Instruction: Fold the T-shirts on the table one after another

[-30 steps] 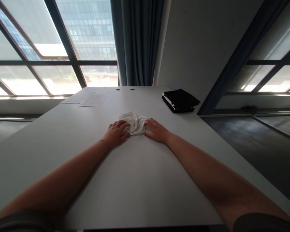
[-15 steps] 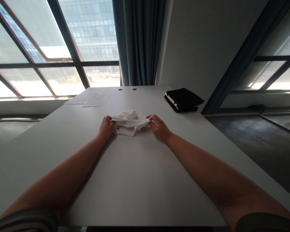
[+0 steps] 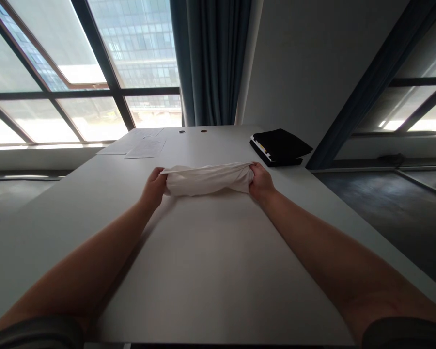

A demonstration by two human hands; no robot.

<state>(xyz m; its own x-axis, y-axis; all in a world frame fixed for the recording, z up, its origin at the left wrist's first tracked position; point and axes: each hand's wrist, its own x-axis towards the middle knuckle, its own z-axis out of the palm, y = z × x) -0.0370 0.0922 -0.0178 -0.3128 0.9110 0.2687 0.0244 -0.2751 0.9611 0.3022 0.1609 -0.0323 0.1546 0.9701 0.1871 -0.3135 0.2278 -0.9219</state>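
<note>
A white cloth (image 3: 208, 179) is stretched sideways just above the grey table (image 3: 210, 271), held taut between both hands. My left hand (image 3: 153, 187) pinches its left end and my right hand (image 3: 260, 180) grips its right end. The cloth hangs in loose folds, its lower edge close to the tabletop. Both forearms reach forward from the near edge of the table.
A black folder or case (image 3: 280, 146) lies at the table's right edge, just beyond my right hand. Sheets of paper (image 3: 145, 147) lie at the far left. Two cable holes (image 3: 192, 131) sit at the far edge, before a dark curtain (image 3: 210, 58) and windows.
The cloth was a crumpled heap under both hands. My hands took its ends, moved apart and pulled it out into a wide band, lifted slightly.
</note>
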